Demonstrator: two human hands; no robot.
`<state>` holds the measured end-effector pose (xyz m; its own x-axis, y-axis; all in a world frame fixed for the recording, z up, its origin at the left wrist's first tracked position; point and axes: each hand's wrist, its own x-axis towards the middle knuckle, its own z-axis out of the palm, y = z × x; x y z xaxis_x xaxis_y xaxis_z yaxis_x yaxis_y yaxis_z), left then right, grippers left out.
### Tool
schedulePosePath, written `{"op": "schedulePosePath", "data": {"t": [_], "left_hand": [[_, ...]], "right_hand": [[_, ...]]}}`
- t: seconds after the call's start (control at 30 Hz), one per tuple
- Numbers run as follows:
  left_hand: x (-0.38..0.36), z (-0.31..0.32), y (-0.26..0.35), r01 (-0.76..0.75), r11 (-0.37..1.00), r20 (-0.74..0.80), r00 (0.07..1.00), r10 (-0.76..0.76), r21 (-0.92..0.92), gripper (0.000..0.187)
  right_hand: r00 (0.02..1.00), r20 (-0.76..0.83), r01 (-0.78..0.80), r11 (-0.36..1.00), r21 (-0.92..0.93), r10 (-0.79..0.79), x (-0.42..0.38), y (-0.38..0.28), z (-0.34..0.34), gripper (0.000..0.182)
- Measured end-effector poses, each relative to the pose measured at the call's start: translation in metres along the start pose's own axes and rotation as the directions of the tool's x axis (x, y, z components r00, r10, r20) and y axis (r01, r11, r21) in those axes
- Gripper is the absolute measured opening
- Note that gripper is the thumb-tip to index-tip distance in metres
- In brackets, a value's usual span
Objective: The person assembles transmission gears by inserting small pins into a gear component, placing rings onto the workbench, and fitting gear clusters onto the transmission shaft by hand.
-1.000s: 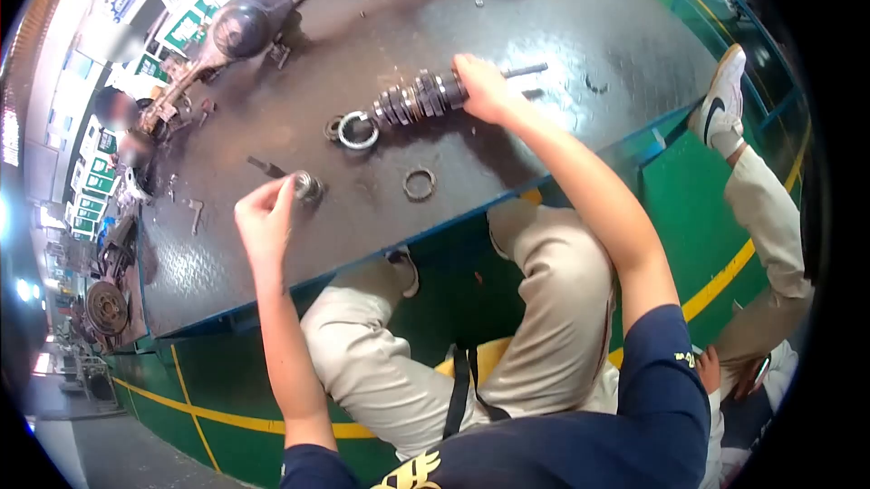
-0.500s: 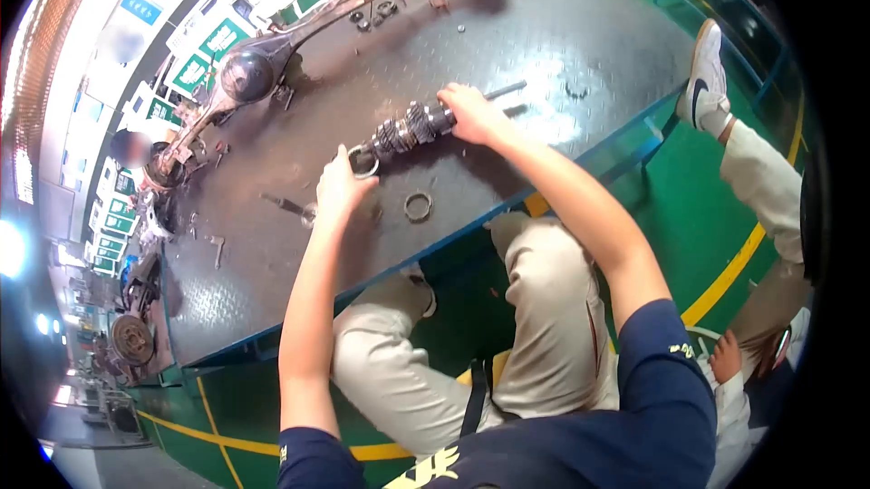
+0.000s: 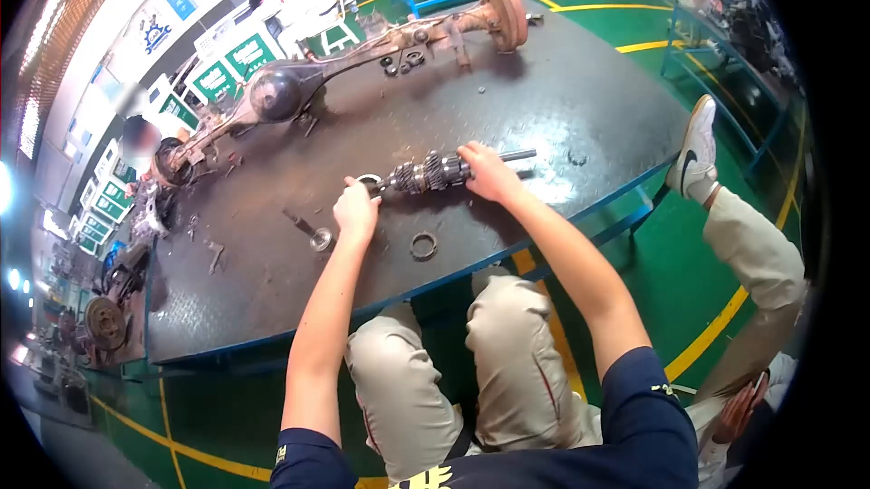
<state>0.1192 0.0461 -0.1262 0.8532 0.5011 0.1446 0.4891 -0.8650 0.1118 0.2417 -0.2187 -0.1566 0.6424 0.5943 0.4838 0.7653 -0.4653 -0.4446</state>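
A gear shaft (image 3: 419,177) with several toothed gears lies across the metal tabletop. My right hand (image 3: 490,172) is wrapped round its right part, where a thin bare rod (image 3: 520,154) extends beyond the fingers. At the shaft's left end, my left hand (image 3: 356,209) grips a metal ring (image 3: 368,180) between thumb and fingers. This ring overlaps the shaft's tip in the view. Nearer to me lies a second metal ring (image 3: 423,246). A small round metal part (image 3: 320,239) sits left of it, beside a dark rod-like piece (image 3: 296,219).
A rusty axle housing (image 3: 276,95) with a brake drum (image 3: 504,18) spans the table's far side (image 3: 580,99). Small bearings (image 3: 403,62) lie near it. To the right, a seated person's shoe (image 3: 698,140) is close to the table edge. Other people are in the background.
The camera view has tilted up, so the table and hands appear lower. Both hands keep their holds on the ring and the gear shaft.
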Motion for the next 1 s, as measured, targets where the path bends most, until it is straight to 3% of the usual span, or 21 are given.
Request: {"op": "schedulePosePath", "data": {"t": [0.17, 0.23, 0.37, 0.43, 0.5, 0.57, 0.63, 0.7, 0.73, 0.8, 0.83, 0.9, 1.0], "left_hand": [[0.015, 0.005, -0.009, 0.008, 0.999, -0.088, 0.996, -0.012, -0.042, 0.082], [0.011, 0.001, -0.01, -0.083, 0.996, -0.121, 0.989, 0.087, 0.031, 0.084], [0.001, 0.003, -0.006, -0.049, 0.998, -0.13, 0.991, 0.044, -0.04, 0.059], [-0.012, -0.016, 0.002, -0.104, 0.994, -0.042, 0.994, 0.102, -0.041, 0.035], [-0.01, -0.016, 0.005, -0.11, 0.992, -0.097, 0.99, 0.104, -0.062, 0.034], [-0.009, -0.02, 0.007, -0.1, 0.988, -0.082, 0.992, 0.091, -0.115, 0.033], [0.003, -0.011, 0.006, -0.103, 0.991, 0.047, 0.993, 0.108, -0.085, 0.032], [0.013, 0.006, 0.002, -0.136, 0.984, 0.075, 0.987, 0.145, -0.111, 0.027], [0.013, 0.006, 0.001, -0.161, 0.979, 0.071, 0.983, 0.171, -0.122, 0.027], [0.014, 0.02, -0.004, -0.168, 0.96, -0.034, 0.986, 0.165, -0.224, 0.027], [0.013, 0.015, -0.003, -0.156, 0.961, 0.025, 0.986, 0.166, -0.229, 0.025], [0.008, 0.013, -0.001, -0.21, 0.936, -0.076, 0.978, 0.196, -0.284, 0.022], [0.004, 0.018, 0.005, -0.249, 0.943, -0.091, 0.968, 0.234, -0.221, 0.021]], "right_hand": [[0.999, 0.032, 0.009, 0.999, 0.046, -0.011, 0.005, 0.006, 0.0, 0.06], [0.999, 0.054, -0.01, 0.999, 0.044, 0.008, 0.005, 0.008, 0.001, 0.057], [0.998, 0.04, 0.045, 0.999, 0.029, -0.046, 0.013, 0.008, -0.003, 0.053], [0.997, 0.081, 0.019, 1.0, 0.019, -0.02, 0.018, 0.009, -0.002, 0.051], [0.994, 0.096, 0.049, 0.998, 0.044, -0.053, 0.023, 0.009, -0.005, 0.048], [0.985, 0.164, 0.042, 0.998, 0.043, -0.048, 0.025, 0.008, -0.009, 0.058], [0.988, 0.141, 0.05, 0.996, 0.076, -0.06, 0.024, 0.01, -0.01, 0.058], [0.978, 0.208, -0.009, 1.0, 0.018, 0.005, 0.026, 0.011, -0.012, 0.062], [0.989, 0.142, 0.035, 0.999, -0.015, -0.032, 0.023, 0.02, -0.001, 0.062], [0.979, 0.204, -0.034, 0.999, 0.032, 0.027, 0.024, 0.017, -0.003, 0.06], [0.983, 0.183, -0.021, 0.998, 0.062, 0.01, 0.022, 0.016, -0.004, 0.06], [0.985, 0.174, -0.026, 0.998, 0.063, 0.014, 0.021, 0.015, -0.004, 0.06], [0.994, 0.105, -0.029, 0.999, -0.021, 0.031, 0.018, 0.012, 0.003, 0.061]]}}
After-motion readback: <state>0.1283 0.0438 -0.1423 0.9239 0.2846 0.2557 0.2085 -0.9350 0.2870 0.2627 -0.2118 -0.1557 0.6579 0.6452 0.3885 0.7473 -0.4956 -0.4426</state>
